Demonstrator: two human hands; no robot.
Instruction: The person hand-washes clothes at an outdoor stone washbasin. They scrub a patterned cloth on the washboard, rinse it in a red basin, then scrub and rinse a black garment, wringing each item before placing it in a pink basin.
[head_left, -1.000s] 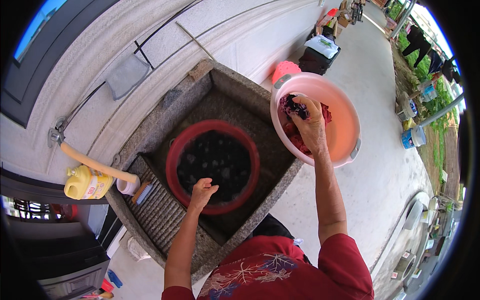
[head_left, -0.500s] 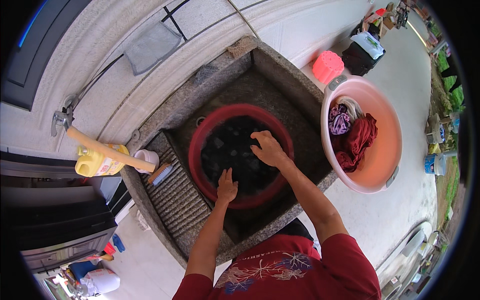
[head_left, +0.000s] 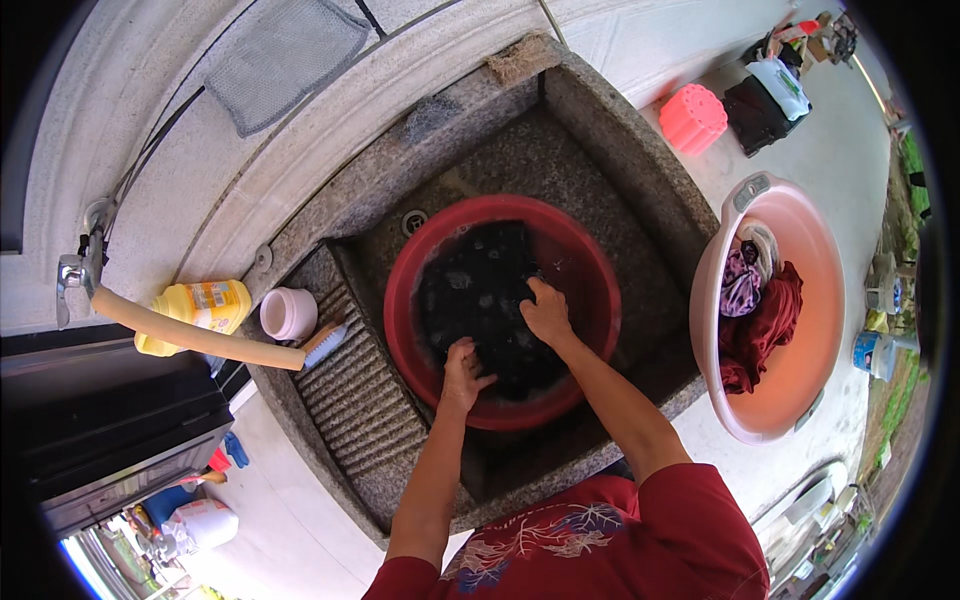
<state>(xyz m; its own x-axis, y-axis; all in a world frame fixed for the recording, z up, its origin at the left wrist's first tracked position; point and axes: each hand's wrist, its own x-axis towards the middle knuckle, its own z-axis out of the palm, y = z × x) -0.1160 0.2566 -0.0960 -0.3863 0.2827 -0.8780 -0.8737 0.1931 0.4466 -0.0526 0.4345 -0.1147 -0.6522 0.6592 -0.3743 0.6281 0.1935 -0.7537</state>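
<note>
right hand (head_left: 546, 313) from pink tub (head_left: 712, 300) to dark cloth (head_left: 480, 265), left hand (head_left: 461, 377) nearby, both hands half-curled, grip unclear

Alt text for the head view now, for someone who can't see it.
A person's left hand and right hand reach into a red basin of dark cloth inside a stone sink. A ribbed washboard is at left, a pink tub of laundry at right.

Soft daylight bleaches the floor (head_left: 300, 555) at seven o'clock; fisheye bends edges; dark cloth (head_left: 480, 275) in the dim sink (head_left: 565, 150) seems blurred.
</note>
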